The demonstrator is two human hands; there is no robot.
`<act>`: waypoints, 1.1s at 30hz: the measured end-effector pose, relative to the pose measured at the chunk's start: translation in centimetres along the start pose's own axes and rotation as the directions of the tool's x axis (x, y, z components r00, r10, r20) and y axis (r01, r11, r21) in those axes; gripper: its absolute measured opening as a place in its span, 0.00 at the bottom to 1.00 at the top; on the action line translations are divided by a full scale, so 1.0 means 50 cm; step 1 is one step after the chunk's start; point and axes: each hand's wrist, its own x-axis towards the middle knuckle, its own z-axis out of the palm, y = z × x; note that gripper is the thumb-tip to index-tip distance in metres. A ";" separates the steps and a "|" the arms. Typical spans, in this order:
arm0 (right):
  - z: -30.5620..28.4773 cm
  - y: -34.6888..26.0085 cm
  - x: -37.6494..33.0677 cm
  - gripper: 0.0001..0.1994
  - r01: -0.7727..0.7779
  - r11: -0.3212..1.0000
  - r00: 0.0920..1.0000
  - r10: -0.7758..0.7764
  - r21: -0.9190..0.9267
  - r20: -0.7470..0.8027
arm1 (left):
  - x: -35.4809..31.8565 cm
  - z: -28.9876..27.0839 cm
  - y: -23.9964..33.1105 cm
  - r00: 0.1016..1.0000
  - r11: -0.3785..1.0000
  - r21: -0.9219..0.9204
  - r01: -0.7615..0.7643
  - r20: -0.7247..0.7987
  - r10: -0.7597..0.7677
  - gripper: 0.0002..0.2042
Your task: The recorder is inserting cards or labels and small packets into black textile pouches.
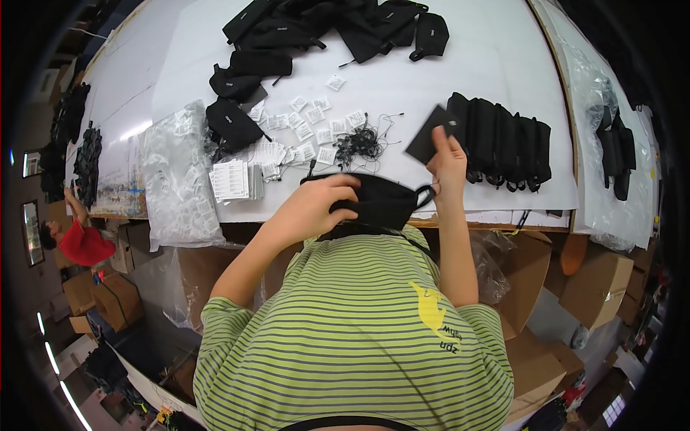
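Note:
My left hand (320, 205) presses down on a black fabric pouch (384, 201) lying at the near edge of the white table (496, 65). My right hand (447, 161) holds a black square card (429, 135) by its lower corner, lifted just above the pouch's right end. A tangle of black strings (359, 144) lies just beyond the pouch. A row of finished black pouches (503, 140) stands on edge right of my right hand.
A loose heap of black pouches (316, 29) fills the far side. Small white packets (309, 126), white paper tags (231, 179) and clear plastic bags (176, 172) lie left. Cardboard boxes (596, 287) stand under the table. Another person in red (83, 241) is far left.

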 end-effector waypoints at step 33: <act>0.035 -0.028 -0.053 0.10 0.799 -0.064 0.595 -0.052 -0.597 0.802 | 0.099 -0.019 -0.065 0.802 0.818 0.539 -0.198 -0.391 0.452 0.11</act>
